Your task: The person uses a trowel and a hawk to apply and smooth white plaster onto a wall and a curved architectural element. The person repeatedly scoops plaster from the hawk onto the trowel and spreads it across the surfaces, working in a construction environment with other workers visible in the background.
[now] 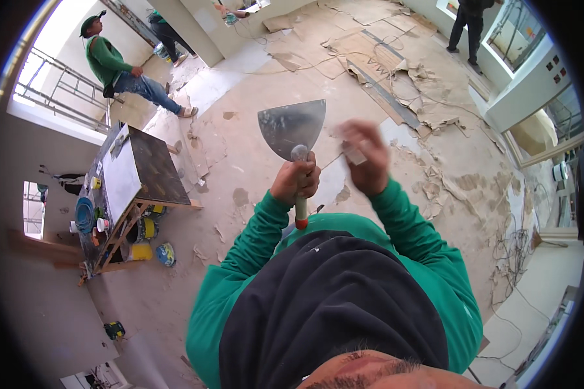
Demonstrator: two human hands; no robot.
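My left hand (294, 181) is closed around the handle of a wide putty knife (291, 128). Its broad grey metal blade points up and away from me, smeared with whitish residue, and the handle ends in a reddish tip near my green top. To the right of the blade, apart from it, my right hand (372, 163) is raised with its fingers curled. A small, flat, pale piece (355, 156) shows in that hand; its kind is hard to make out. The upper fingers are smeared by motion.
A wooden worktable (159, 165) stands on the left, with buckets (147, 229) beneath it. A person in green (107, 61) is beyond it; other people are farther back. Torn floor covering (396, 71) and loose cables (512, 256) lie on the floor.
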